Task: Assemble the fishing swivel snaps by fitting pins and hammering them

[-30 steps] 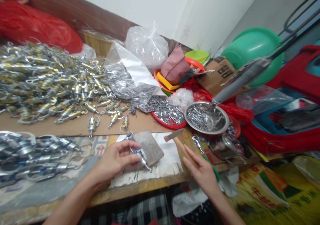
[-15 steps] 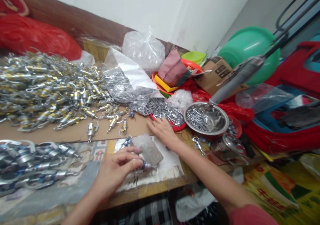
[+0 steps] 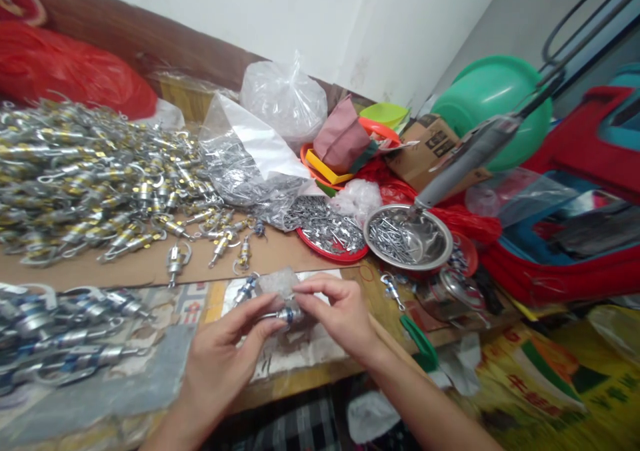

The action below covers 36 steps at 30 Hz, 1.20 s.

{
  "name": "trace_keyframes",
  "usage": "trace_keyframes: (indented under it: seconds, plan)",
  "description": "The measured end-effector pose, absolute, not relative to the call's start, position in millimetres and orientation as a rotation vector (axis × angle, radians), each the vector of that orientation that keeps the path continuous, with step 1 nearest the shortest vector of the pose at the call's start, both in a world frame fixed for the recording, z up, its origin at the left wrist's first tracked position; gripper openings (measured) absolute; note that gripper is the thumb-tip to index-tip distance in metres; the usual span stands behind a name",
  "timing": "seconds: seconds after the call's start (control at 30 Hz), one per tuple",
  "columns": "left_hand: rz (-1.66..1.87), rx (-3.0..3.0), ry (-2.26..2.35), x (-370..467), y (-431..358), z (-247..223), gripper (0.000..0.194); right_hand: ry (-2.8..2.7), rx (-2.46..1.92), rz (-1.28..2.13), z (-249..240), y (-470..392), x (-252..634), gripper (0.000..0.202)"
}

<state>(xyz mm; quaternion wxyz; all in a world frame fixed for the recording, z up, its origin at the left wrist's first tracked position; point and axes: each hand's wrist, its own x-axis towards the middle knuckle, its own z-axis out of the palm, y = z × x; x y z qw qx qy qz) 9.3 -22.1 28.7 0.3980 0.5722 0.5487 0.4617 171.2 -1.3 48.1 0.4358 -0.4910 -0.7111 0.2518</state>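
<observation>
My left hand (image 3: 227, 344) is closed with thumb and fingers around a silver metal fitting with a blue band (image 3: 286, 314). Fingertips of my right hand (image 3: 345, 311) are pinched together at the fitting's right end; whatever is in them is too small to make out. Below and behind both hands lies a grey stone block (image 3: 277, 280), partly covered, on a worn white sheet (image 3: 320, 354). Another blue-banded fitting (image 3: 245, 291) lies just left of the block. Beyond my right hand, a red tray (image 3: 345, 257) holds many small flat metal pieces.
A heap of yellow-banded fittings (image 3: 100, 177) covers the back left, with blue-banded ones (image 3: 65, 337) in front. A steel bowl of pins (image 3: 435, 261) stands right, below a grey-handled tool (image 3: 465, 161). A green-handled item (image 3: 419, 344) lies at the table's front edge.
My right hand has come back from the red tray to the fitting in my left hand, its fingers now pinched. The green-handled item, covered by my forearm before, now shows.
</observation>
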Motion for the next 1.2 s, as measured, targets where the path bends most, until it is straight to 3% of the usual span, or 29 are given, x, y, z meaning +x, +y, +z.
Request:
trace_keyframes:
  seconds: [0.27, 0.63, 0.97, 1.1, 1.2]
  plan:
    - [1.228, 1.602, 1.378, 8.1, -27.6, 29.7, 0.025, -1.438, -1.035, 0.964, 47.7, -23.7, 158.4, 0.013]
    - [1.223, 1.669, 1.308, 8.2, -29.4, 30.4, 0.018, -1.317, -1.007, 1.003, 37.4, -32.5, 155.2, 0.013]
    - [1.128, 1.261, 1.204, 13.2, -27.6, 31.2, 0.010, -1.546, -0.917, 0.733, 33.2, -38.2, 160.9, 0.015]
    - [1.081, 1.200, 1.211, 10.8, -28.8, 33.2, 0.014, -1.878, -0.824, 0.313, 30.9, -41.0, 169.0, 0.038]
    - [1.050, 1.275, 1.297, 8.3, -28.6, 35.4, 0.017, -2.108, -0.682, -0.009, 32.7, -40.1, 177.7, 0.032]
